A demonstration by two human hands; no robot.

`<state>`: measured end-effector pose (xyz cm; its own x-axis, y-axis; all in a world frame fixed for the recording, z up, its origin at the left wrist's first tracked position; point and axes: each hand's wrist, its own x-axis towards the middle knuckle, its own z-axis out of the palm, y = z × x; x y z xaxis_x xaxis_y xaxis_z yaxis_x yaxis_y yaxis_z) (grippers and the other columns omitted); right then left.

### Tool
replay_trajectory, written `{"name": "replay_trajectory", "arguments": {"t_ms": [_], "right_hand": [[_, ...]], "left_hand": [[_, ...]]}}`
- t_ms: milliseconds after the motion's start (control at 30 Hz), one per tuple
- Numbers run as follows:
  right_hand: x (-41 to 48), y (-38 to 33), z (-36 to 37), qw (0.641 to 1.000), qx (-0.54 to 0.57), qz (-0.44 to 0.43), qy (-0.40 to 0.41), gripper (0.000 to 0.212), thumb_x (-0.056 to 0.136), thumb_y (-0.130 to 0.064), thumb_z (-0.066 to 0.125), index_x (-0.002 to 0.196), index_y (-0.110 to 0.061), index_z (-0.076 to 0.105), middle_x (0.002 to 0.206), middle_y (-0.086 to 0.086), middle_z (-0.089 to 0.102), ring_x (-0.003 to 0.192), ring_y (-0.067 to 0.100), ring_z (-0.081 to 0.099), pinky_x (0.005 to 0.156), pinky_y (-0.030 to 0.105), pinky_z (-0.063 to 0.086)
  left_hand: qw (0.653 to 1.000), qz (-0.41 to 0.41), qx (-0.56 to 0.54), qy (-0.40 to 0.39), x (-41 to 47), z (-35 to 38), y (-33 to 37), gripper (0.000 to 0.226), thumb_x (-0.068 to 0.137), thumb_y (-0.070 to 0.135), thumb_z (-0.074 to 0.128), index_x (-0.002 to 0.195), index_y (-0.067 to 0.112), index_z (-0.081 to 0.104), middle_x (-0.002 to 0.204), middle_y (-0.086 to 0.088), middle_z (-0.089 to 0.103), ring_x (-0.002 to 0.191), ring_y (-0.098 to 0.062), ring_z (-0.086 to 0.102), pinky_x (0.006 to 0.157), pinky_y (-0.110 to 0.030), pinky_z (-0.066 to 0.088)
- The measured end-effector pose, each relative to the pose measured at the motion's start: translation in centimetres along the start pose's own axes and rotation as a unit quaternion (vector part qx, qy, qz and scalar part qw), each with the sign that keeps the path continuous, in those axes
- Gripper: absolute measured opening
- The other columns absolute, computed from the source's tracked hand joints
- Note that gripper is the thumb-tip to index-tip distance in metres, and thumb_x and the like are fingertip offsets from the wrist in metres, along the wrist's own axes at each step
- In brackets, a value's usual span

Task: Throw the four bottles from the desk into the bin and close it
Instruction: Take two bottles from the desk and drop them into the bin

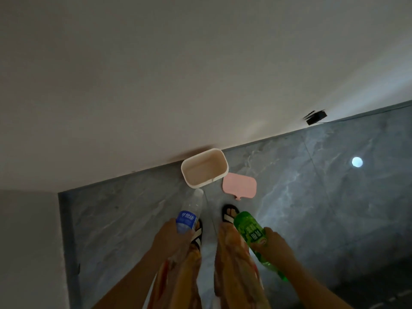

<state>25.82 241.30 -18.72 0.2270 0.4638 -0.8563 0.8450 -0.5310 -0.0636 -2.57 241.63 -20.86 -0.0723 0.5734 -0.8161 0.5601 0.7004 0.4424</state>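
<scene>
I look straight down at a grey floor. A small cream bin (189, 181) stands open against the wall, and it looks empty inside. Its pink lid (239, 186) lies flat on the floor just right of it. My left hand (171, 238) grips a clear bottle with a blue label (189, 214), which points up toward the bin's near rim. My right hand (275, 244) grips a green bottle (250, 233), held slanted below and right of the lid. Both bottles are held above the floor, short of the bin.
My two feet in black-and-white sandals (229, 214) stand just before the bin. A white wall (156, 85) runs behind it, with a black plug and cable (315, 117) at its base on the right. A bright lamp reflection (357, 162) shows on the tiles.
</scene>
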Motion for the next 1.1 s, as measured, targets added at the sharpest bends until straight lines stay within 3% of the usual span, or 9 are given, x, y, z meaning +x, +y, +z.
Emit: {"name": "replay_trajectory", "arguments": {"t_ms": [100,233,333,433,667,733,800,933,1100], "right_hand": [[5.5,-3.2,-1.3,1.000,0.006,-0.018,0.001,0.065,0.083,-0.045,0.065,0.134,-0.014,0.039,0.121,0.014,0.060,0.108,0.031,0.061,0.088,0.038,0.052],[13.6,-7.6,-2.4,0.998,0.030,-0.048,-0.005,0.058,0.089,-0.046,0.058,0.136,-0.019,0.037,0.122,0.015,0.061,0.106,0.033,0.061,0.085,0.038,0.049],[20.0,-10.6,-2.5,0.995,0.073,-0.058,-0.018,0.052,0.091,-0.047,0.054,0.130,-0.015,0.043,0.114,0.017,0.060,0.103,0.036,0.058,0.091,0.043,0.049],[25.8,-13.3,-1.7,0.979,0.192,-0.041,-0.048,0.047,0.093,-0.044,0.052,0.120,-0.006,0.054,0.112,0.023,0.063,0.096,0.035,0.061,0.096,0.050,0.051],[37.1,-17.3,1.6,0.857,0.475,0.052,-0.194,0.033,0.099,-0.032,0.041,0.081,-0.009,0.056,0.060,0.004,0.062,0.044,0.015,0.056,0.042,0.022,0.049],[40.0,-18.1,2.7,0.857,0.467,0.052,-0.211,0.033,0.097,-0.034,0.038,0.075,-0.013,0.052,0.050,0.000,0.062,0.042,0.014,0.058,0.044,0.025,0.050],[42.2,-18.8,3.4,0.854,0.469,0.060,-0.218,0.027,0.093,-0.034,0.041,0.091,-0.011,0.056,0.073,0.006,0.062,0.061,0.019,0.057,0.058,0.034,0.049],[45.9,-20.0,4.3,0.851,0.471,0.100,-0.212,0.043,0.085,-0.032,0.056,0.125,-0.019,0.046,0.120,0.014,0.057,0.102,0.030,0.059,0.071,0.041,0.054],[49.8,-20.6,5.7,0.880,0.439,0.100,-0.155,0.062,0.083,-0.043,0.064,0.135,-0.020,0.040,0.130,0.017,0.051,0.113,0.036,0.055,0.077,0.045,0.058]], "left_hand": [[0.996,-0.058,-0.071,0.011,4.7,1.9,1.2,0.025,0.078,0.035,0.071,0.072,0.027,0.047,0.071,0.009,0.054,0.067,-0.009,0.055,0.058,-0.021,0.038],[0.975,-0.106,-0.194,0.027,11.3,4.4,2.4,0.040,0.079,0.040,0.069,0.103,0.011,0.055,0.092,-0.008,0.065,0.087,-0.028,0.064,0.076,-0.035,0.054],[0.949,-0.151,-0.275,0.040,16.8,6.3,3.4,0.048,0.084,0.038,0.064,0.115,0.003,0.053,0.087,-0.009,0.063,0.075,-0.024,0.062,0.061,-0.028,0.054],[0.897,-0.202,-0.394,0.015,22.5,7.5,4.2,0.047,0.092,0.034,0.051,0.121,-0.003,0.054,0.116,-0.027,0.062,0.087,-0.034,0.061,0.071,-0.031,0.045],[0.783,-0.215,-0.584,0.007,33.3,9.0,4.3,0.049,0.099,0.031,0.033,0.131,-0.003,0.046,0.121,-0.024,0.060,0.096,-0.032,0.056,0.077,-0.034,0.048],[0.770,-0.208,-0.602,0.017,36.3,9.0,3.8,0.049,0.099,0.029,0.030,0.132,-0.004,0.045,0.122,-0.025,0.058,0.097,-0.034,0.056,0.077,-0.037,0.047],[0.766,-0.197,-0.612,0.021,38.6,9.4,3.1,0.049,0.096,0.031,0.033,0.134,0.001,0.045,0.107,-0.018,0.058,0.088,-0.033,0.057,0.082,-0.042,0.049],[0.769,-0.213,-0.603,0.005,42.4,10.4,1.8,0.044,0.091,0.034,0.049,0.127,0.010,0.047,0.118,-0.017,0.058,0.108,-0.031,0.059,0.101,-0.053,0.047],[0.795,-0.228,-0.562,0.007,46.1,11.1,0.8,0.042,0.087,0.038,0.056,0.117,0.010,0.050,0.107,-0.017,0.061,0.104,-0.033,0.063,0.098,-0.045,0.052]]}}
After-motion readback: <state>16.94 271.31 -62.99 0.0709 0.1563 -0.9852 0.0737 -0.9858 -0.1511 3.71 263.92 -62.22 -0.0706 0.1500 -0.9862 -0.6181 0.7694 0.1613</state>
